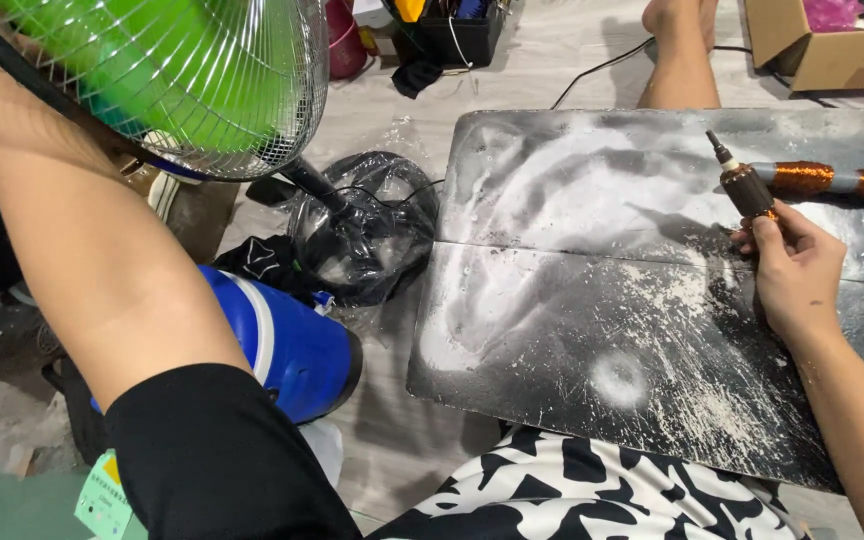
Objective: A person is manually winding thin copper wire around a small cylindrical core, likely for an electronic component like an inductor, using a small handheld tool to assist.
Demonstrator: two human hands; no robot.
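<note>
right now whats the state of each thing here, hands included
right hand: closed around a motor armature, held upright on the board
left hand: out of view, only the raised arm shows
second armature: lying flat on the board, untouched
dark board: flat on the floor, dusted with white powder
fan: standing, whether it spins cannot be told
blue container: lying on its side
cardboard box: open

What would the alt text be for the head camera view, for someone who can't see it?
The person's right hand holds a copper-wound motor rotor upright on a scuffed dark metal sheet, beside a second rotor lying flat. The left arm reaches up out of frame past a green-bladed fan, with a blue container below.
</note>
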